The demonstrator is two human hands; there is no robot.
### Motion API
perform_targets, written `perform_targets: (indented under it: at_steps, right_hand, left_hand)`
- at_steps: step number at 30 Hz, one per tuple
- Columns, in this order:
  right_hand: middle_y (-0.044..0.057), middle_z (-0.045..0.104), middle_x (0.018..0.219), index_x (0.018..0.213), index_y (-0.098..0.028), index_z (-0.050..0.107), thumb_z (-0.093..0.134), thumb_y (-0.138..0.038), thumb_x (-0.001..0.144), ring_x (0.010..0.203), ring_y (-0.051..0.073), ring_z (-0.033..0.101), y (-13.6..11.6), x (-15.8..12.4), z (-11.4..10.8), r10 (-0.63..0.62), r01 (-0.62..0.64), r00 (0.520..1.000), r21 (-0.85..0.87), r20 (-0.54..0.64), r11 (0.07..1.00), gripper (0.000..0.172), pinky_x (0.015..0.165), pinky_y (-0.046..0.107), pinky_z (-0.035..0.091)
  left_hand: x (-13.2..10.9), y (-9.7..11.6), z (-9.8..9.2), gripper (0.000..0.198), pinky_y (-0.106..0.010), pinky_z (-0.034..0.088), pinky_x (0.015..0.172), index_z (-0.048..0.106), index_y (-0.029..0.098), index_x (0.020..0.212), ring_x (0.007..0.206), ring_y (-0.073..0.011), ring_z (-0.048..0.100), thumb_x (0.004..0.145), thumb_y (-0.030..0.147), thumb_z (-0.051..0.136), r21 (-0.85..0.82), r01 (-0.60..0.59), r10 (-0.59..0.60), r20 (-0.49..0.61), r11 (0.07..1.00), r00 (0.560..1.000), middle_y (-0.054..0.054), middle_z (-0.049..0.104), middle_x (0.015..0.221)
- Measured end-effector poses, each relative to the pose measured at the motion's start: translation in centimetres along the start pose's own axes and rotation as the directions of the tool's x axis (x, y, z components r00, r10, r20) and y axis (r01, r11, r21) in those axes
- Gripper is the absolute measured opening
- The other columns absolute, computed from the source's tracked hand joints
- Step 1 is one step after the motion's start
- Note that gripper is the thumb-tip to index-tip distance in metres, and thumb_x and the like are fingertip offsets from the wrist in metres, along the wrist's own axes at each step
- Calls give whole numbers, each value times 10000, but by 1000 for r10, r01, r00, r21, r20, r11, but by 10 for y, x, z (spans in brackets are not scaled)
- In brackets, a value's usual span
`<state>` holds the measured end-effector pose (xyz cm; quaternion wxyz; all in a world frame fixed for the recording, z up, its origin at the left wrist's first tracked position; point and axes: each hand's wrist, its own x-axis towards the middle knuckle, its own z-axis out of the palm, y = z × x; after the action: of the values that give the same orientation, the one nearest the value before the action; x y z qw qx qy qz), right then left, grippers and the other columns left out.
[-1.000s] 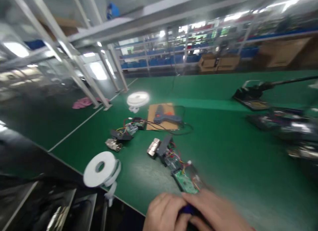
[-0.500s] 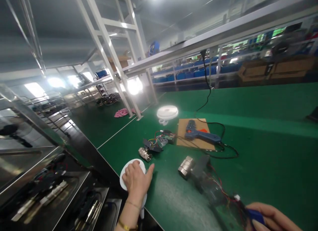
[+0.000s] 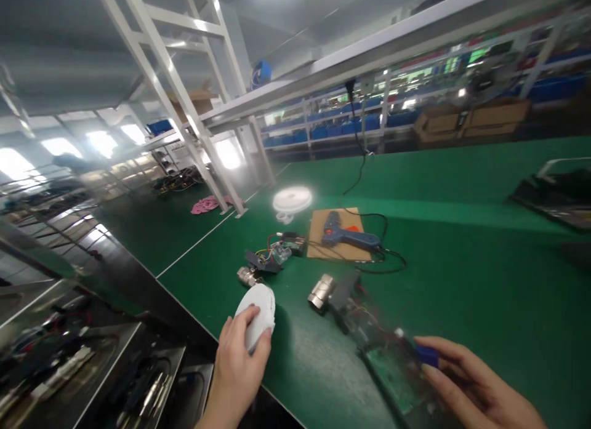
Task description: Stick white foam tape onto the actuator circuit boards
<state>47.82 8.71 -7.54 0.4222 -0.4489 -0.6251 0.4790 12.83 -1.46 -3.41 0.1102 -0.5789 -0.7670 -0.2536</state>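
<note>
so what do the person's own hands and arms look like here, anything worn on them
Both are bare: the left hand and right hand show no gloves and no rings that can be made out. No sleeve reaches the visible left forearm or the right wrist. No watch or band shows in this view; the left wrist sits near the frame's bottom edge, so little of it is visible.
</note>
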Motion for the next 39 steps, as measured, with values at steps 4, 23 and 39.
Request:
perform_targets:
  at_steps: [4,23,39]
  right_hand:
    - [75,780,1042,1135,-245,684,634,-426,957,897,222,770,-35,-10,8,-166,167,986,-72,21,983,258,755,256,639]
    - [21,713,877,1048,-232,656,568,-221,987,761,166,687,-42,-21,6,-421,417,907,-190,20,889,108,680,239,555]
    - [16,709,804,1019,-234,674,606,-235,972,685,179,678,-38,-26,18,-430,401,891,-194,-145,896,82,637,274,530]
  left_hand:
    - [-3,74,-12,321,-405,505,1018,551,241,1245,1130,-231,692,964,394,534,-179,-302,302,-25,936,953,-52,735,1163]
    - [-10,167,18,266,-519,324,1069,625,204,1179,1024,-253,686,940,273,530,-230,-449,434,-117,863,893,-88,736,1069]
    - [-13,182,27,313,-435,409,987,612,169,1225,965,-235,646,920,184,544,-275,-447,395,-226,851,890,-95,695,1015]
